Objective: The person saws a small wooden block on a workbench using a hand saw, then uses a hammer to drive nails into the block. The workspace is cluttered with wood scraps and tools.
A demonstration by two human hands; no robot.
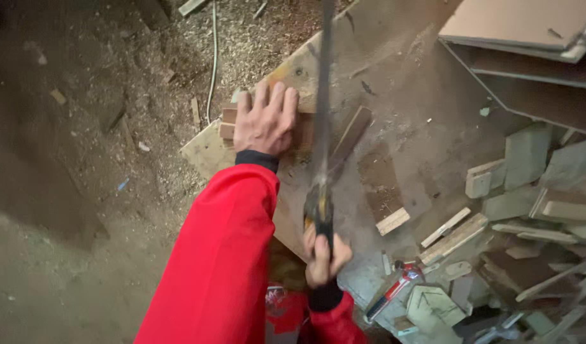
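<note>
At frame centre, a brown wood piece (304, 130) is pinned flat by the left hand (265, 121); a handsaw (321, 134) is gripped by the right hand (323, 255), its blade set on the wood, cut depth indiscernible.

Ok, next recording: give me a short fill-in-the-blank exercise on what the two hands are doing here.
1. The left hand presses flat on a wooden ____.
2. The right hand has its grip on the handle of a ____.
3. Both sleeves are ____ in colour.
4. The floor beside the workbench is covered in ____.

Missing words: block; handsaw; red; sawdust
</note>
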